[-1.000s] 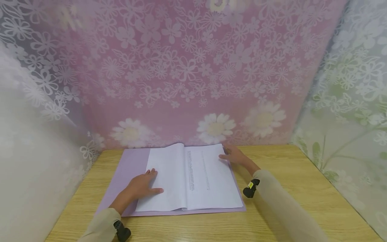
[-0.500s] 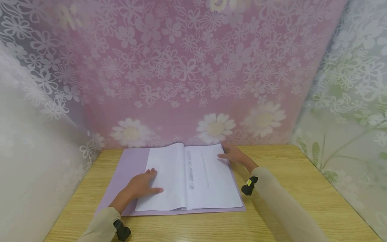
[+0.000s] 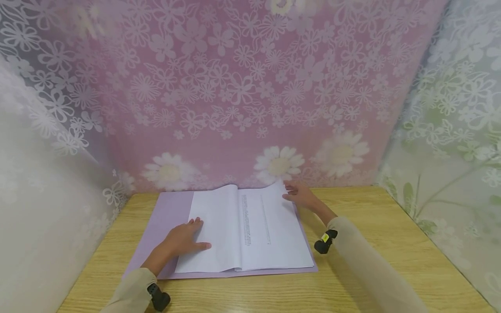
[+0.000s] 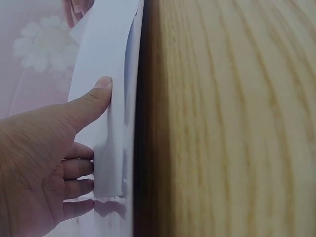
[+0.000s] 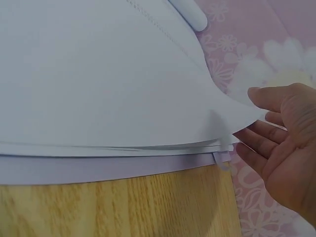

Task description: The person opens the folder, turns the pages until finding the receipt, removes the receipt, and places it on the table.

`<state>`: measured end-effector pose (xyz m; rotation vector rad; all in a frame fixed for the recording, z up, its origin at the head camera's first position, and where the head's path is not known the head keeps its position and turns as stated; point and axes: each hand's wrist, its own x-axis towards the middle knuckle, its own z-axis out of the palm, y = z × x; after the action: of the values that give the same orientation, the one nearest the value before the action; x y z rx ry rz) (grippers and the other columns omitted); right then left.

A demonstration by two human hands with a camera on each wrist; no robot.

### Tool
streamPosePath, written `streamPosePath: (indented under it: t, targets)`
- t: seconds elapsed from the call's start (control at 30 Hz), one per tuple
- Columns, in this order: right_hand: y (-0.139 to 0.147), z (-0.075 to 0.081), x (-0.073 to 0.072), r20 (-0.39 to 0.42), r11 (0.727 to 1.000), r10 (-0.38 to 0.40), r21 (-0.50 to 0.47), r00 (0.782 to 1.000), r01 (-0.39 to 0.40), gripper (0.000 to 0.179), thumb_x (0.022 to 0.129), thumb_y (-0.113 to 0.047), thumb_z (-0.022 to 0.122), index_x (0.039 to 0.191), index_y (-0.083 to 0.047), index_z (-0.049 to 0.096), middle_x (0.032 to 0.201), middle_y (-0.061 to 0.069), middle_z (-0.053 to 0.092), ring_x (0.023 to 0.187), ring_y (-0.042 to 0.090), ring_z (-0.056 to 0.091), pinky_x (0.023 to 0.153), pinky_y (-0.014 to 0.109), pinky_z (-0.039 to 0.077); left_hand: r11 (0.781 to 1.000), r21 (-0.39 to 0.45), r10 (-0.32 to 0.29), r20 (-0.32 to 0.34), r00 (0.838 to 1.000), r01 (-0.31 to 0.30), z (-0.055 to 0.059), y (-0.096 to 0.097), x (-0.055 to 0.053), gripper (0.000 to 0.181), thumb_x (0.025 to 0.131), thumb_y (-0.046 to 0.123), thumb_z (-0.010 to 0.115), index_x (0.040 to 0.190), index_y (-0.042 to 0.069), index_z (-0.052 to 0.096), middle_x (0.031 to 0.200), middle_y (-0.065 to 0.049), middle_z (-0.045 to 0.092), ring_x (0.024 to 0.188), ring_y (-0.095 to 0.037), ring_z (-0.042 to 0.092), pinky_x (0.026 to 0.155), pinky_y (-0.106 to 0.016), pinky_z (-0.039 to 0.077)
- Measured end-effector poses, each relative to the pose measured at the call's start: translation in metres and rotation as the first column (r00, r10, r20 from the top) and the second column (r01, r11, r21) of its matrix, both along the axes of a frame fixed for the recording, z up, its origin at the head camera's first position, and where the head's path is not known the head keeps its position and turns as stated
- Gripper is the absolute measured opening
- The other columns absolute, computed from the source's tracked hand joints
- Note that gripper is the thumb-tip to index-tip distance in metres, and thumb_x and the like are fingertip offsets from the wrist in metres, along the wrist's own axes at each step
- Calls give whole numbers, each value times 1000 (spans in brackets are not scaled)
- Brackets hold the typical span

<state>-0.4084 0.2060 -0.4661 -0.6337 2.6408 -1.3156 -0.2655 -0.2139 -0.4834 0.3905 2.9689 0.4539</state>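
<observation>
An open purple folder (image 3: 166, 213) lies on the wooden table with white paper sheets inside. My left hand (image 3: 181, 240) rests spread on the blank left page (image 3: 219, 234), thumb pointing toward the middle fold. In the left wrist view its thumb (image 4: 98, 91) lies on the paper, fingers extended beside it. At the far right corner of the printed right page (image 3: 287, 239), my right hand (image 3: 303, 196) holds up the curling sheet. The right wrist view has that page corner (image 5: 244, 116) between thumb and fingers, raised off the sheets beneath.
The wooden table (image 3: 372, 230) stretches in front of and to both sides of the folder. A pink floral backdrop (image 3: 219, 143) rises right behind the folder's far edge, with floral side panels (image 3: 454, 174) left and right. Each wrist wears a small black camera (image 3: 325, 242).
My right hand has lifted the far right corner of the top page, which now bends upward; before, the page lay flat. My left hand has stayed in place on the left page.
</observation>
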Motion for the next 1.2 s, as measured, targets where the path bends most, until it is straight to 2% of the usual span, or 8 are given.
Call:
streamPosePath:
  t: [0.13,0.23,0.4,0.53,0.7,0.83,1.03,1.2]
  targets:
    - [3,2,5,-58,999,33,-16,998,-34,57,102,-10,60,150,13,38,150,36,45,132,52,52,106,57,49,1000,-16,-4,4,1000,4,1,0,-4,96,83,62,75,149,-2,48,155,-25,46,140,-46,47,111,-60,43]
    - [7,2,9,-74,994,86,-54,994,-90,52,104,-5,55,148,17,38,151,37,42,131,53,53,104,56,51,999,-40,0,13,1000,1,2,-1,-6,97,81,63,76,149,-1,50,154,-24,47,140,-46,48,112,-59,43]
    - [16,2,14,22,974,161,-165,987,-155,49,107,-4,49,152,10,36,155,35,39,134,52,50,103,54,52,999,-45,-16,42,999,18,11,-1,-8,95,79,59,80,147,-2,52,153,-25,48,141,-48,46,113,-59,41]
    - [25,0,20,91,960,209,-208,974,-187,53,106,-1,48,157,2,33,160,29,35,140,51,44,105,53,52,999,-32,-36,73,997,38,21,1,-8,93,77,52,85,144,-5,53,151,-25,51,140,-47,47,114,-58,41]
    - [29,-1,29,107,956,238,-201,965,-213,60,102,2,54,158,-4,34,162,25,34,142,50,43,102,46,56,998,-34,-42,91,995,46,26,3,-10,89,75,47,88,140,-7,57,148,-25,54,140,-44,49,115,-55,41]
    - [27,-2,35,111,958,245,-180,963,-223,69,98,0,64,159,-7,34,158,29,39,137,49,49,101,42,56,999,-27,-24,106,994,27,26,3,-12,87,75,44,89,138,-7,58,147,-24,56,141,-43,48,116,-54,40]
    - [20,-1,41,163,952,278,-181,946,-249,81,95,-6,69,163,-13,25,152,31,46,129,45,59,101,44,56,1000,2,8,122,992,-8,26,3,-12,83,75,41,89,138,-5,60,147,-23,56,141,-43,48,116,-55,39]
    - [16,3,44,164,952,286,-157,944,-261,89,93,-15,75,164,-21,22,159,27,38,137,47,52,104,49,54,1000,18,3,116,993,-6,27,4,-12,81,79,40,87,139,-6,59,146,-24,56,140,-44,48,116,-56,39]
